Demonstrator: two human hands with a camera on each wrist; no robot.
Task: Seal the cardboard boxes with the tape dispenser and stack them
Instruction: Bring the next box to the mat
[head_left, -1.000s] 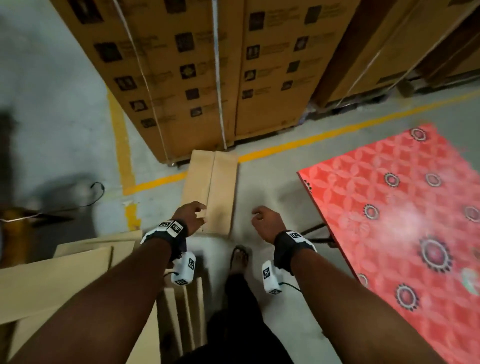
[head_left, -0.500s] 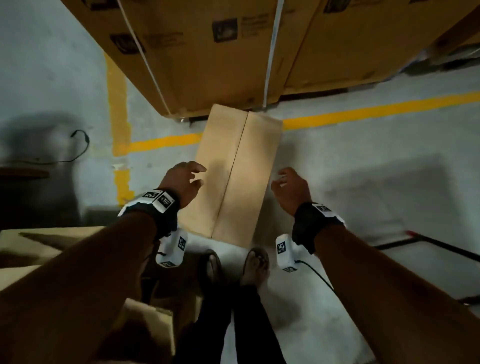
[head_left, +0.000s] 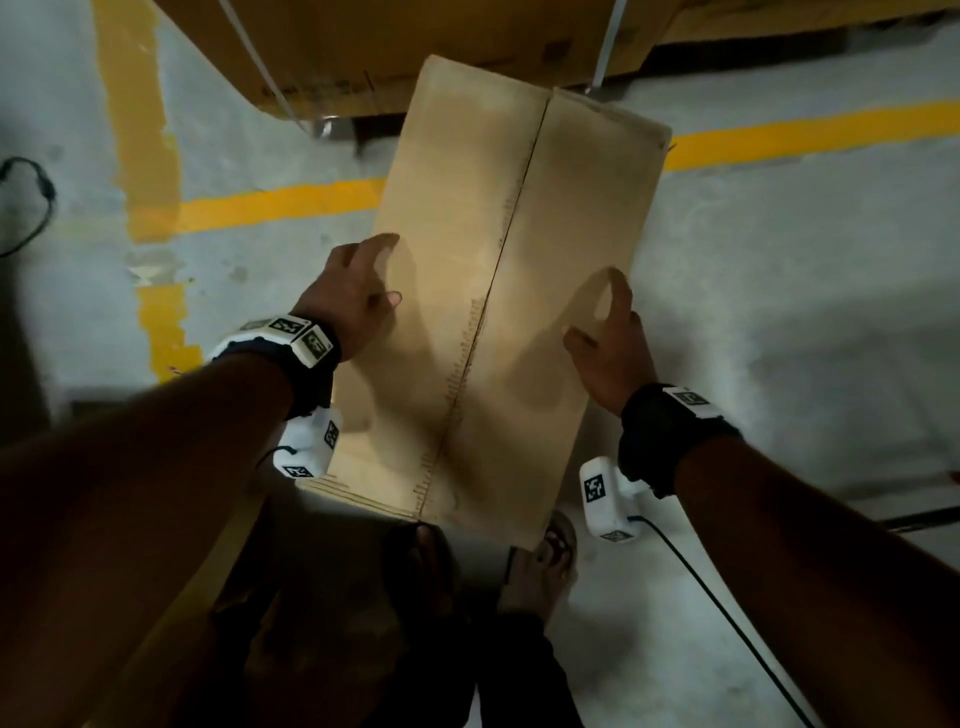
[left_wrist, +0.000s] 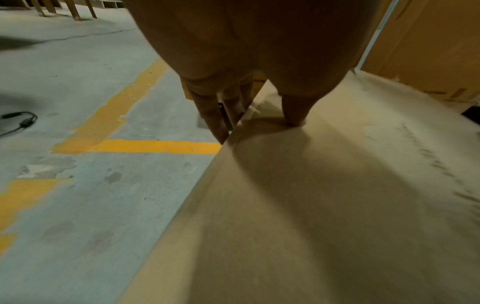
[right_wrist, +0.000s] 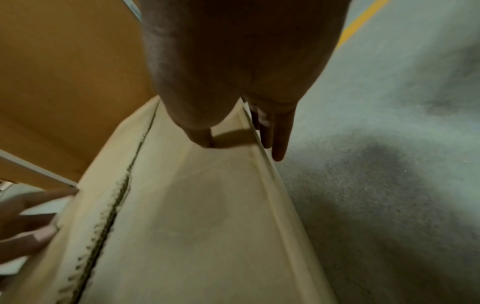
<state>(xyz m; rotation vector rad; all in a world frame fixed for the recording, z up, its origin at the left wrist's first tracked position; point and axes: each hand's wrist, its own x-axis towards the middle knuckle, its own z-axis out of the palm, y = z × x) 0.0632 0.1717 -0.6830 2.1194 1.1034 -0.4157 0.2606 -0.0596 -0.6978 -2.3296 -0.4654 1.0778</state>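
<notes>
A long closed cardboard box (head_left: 571, 208) with a centre seam lies on the concrete floor in front of my feet. My left hand (head_left: 363, 296) sits on its left long edge. In the left wrist view the thumb (left_wrist: 293, 119) presses the box top (left_wrist: 311, 205) while straight fingers (left_wrist: 213, 123) run down the side. My right hand (head_left: 608, 332) straddles the right long edge. Its thumb (right_wrist: 202, 139) rests on the box top (right_wrist: 194, 205) and its fingers (right_wrist: 278, 148) hang straight beside the wall. No tape dispenser is in view.
Large strapped cartons (head_left: 415, 47) stand right behind the box's far end. Yellow floor lines (head_left: 280, 205) cross under the box. A black cable (head_left: 31, 202) lies at far left. My sandalled feet (head_left: 550, 551) touch the box's near end; flat cardboard lies lower left.
The view has dropped close to the box and the red patterned mat has left the frame. Both hands moved from above the box down onto its two long edges.
</notes>
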